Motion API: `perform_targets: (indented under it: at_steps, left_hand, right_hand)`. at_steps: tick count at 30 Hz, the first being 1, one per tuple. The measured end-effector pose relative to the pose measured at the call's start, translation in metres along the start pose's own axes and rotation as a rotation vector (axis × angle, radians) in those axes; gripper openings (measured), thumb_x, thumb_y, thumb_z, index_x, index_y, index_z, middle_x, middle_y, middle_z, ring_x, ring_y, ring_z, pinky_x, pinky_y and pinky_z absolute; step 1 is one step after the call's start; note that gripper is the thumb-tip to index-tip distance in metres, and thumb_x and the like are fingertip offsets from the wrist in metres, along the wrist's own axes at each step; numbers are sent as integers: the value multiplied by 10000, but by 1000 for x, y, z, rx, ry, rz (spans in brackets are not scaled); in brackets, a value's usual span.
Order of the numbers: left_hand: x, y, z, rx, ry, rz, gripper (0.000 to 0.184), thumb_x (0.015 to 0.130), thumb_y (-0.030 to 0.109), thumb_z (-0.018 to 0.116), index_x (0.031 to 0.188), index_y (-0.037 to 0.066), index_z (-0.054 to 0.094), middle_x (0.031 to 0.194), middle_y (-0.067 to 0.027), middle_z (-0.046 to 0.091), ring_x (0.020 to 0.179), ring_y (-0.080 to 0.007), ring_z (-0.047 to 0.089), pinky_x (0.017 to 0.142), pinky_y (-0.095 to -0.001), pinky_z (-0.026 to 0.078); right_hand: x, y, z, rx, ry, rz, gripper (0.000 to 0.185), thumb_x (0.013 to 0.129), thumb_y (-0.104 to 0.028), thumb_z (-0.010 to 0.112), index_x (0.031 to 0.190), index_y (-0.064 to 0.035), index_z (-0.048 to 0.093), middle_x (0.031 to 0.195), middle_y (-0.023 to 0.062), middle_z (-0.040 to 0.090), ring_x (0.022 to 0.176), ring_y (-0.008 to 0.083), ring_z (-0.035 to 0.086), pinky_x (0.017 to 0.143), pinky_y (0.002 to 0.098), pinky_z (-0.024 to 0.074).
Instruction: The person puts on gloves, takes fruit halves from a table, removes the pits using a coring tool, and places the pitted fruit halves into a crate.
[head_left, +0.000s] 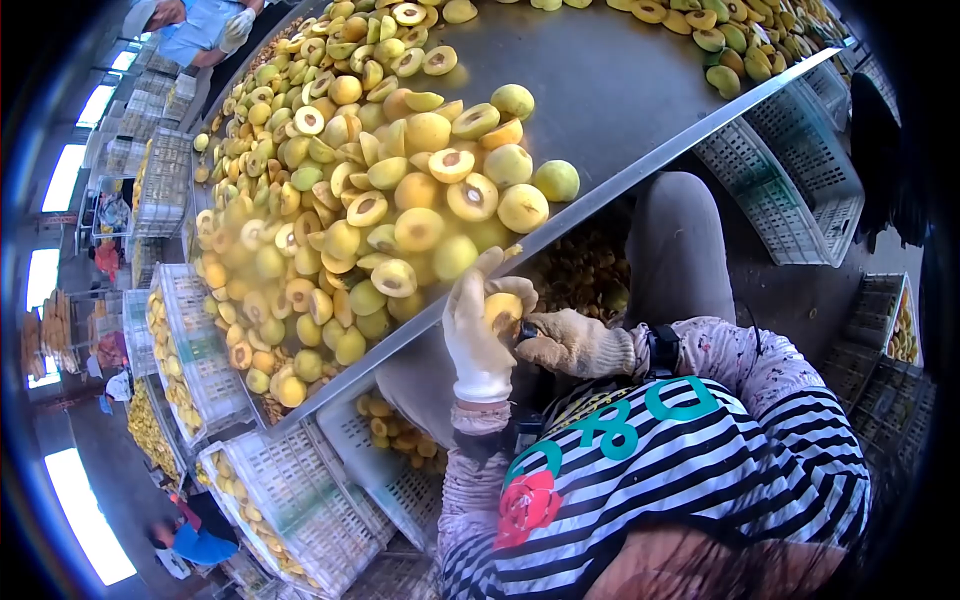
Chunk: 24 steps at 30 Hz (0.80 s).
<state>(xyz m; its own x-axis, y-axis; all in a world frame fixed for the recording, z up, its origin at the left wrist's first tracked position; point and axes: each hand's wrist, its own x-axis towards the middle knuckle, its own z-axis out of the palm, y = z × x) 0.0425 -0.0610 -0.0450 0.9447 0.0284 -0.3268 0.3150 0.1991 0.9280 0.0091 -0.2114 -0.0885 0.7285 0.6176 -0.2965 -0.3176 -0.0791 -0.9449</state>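
Observation:
My left hand [478, 325], in a pale glove, is wrapped round a yellow fruit half [503, 312] just past the table's metal edge. My right hand [575, 342], in a knitted glove, is closed on a small dark tool [526, 330] whose end touches the fruit. Beyond my hands, many halved and whole yellow-green fruits [420, 229] lie heaped on the metal table [570, 80]; some cut halves show brown pits or hollows.
White crates [290, 490] with fruit stand at the lower left, and another crate [790, 165] leans at the right. Fruit pieces [580, 275] lie below the table edge near my knee [680, 240]. A co-worker's gloved hand [237, 32] shows at the upper left.

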Motion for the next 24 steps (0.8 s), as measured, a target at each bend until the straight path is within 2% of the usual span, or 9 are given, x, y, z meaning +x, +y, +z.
perform_targets:
  at_steps: [5, 8, 11, 12, 13, 17, 20, 22, 24]
  left_hand:
    - [9, 7, -17, 124, -250, -134, 387, 1041, 234, 420, 1234, -37, 617, 836, -150, 702, 734, -165, 658, 673, -247, 504]
    - [-5, 19, -5, -63, -188, -112, 384, 1038, 236, 431, 1238, -37, 614, 859, -145, 705, 754, -170, 662, 694, -249, 510]
    - [0, -1, -13, -160, -84, -56, 357, 1049, 251, 418, 1162, -29, 609, 917, -162, 706, 797, -222, 686, 737, -297, 552]
    - [2, -4, -12, -189, -42, -39, 357, 1056, 258, 406, 1149, -25, 603, 938, -167, 707, 809, -235, 695, 746, -314, 568]
    - [-1, -2, -2, -204, 84, -48, 290, 1016, 218, 466, 1055, -27, 616, 863, -166, 699, 757, -245, 675, 693, -316, 553]
    - [0, 0, -3, -125, 51, -90, 307, 1009, 219, 453, 1083, -33, 611, 849, -167, 694, 743, -243, 676, 676, -318, 555]
    - [-3, -3, 2, -91, 8, 29, 334, 1017, 224, 420, 1135, -36, 593, 852, -152, 687, 729, -247, 670, 665, -308, 548]
    - [-3, -2, 9, -209, 152, -39, 351, 1028, 222, 395, 1169, -42, 578, 902, -151, 682, 760, -251, 668, 694, -315, 550]
    - [-3, -5, 14, -310, 231, -63, 357, 1037, 216, 381, 1193, -45, 569, 963, -151, 675, 813, -254, 666, 742, -327, 552]
  right_hand:
    - [3, 9, -1, -13, -36, 85, 439, 1010, -416, 602, 1217, -30, 637, 1020, 126, 688, 941, 227, 639, 872, 344, 508]
    - [2, 8, -3, -23, -10, -18, 447, 1012, -422, 592, 1218, -27, 634, 1014, 134, 695, 939, 240, 652, 868, 355, 514]
    - [5, 11, 2, 41, 79, -91, 448, 1013, -420, 585, 1219, -25, 633, 1009, 141, 702, 929, 255, 664, 860, 363, 520]
    - [6, 9, 4, 19, 52, -49, 444, 1012, -415, 584, 1216, -24, 633, 1007, 143, 704, 924, 258, 667, 857, 366, 520]
    - [8, 6, 4, -4, 28, -7, 440, 1012, -411, 583, 1213, -23, 633, 1004, 144, 706, 918, 261, 669, 854, 369, 521]
    - [7, 17, 8, -68, 63, -47, 424, 994, -408, 592, 1173, -26, 641, 991, 166, 710, 908, 294, 678, 844, 387, 522]
    - [7, 10, 7, -80, 100, -9, 414, 979, -403, 606, 1154, -30, 645, 988, 182, 710, 909, 322, 682, 840, 395, 522]
    - [10, 11, 7, -36, 109, -26, 409, 980, -395, 604, 1156, -28, 642, 997, 186, 711, 922, 322, 684, 845, 400, 521]
    - [7, 5, 9, 100, 95, 44, 371, 1007, -366, 575, 1130, -23, 647, 921, 138, 698, 843, 245, 655, 796, 361, 516]
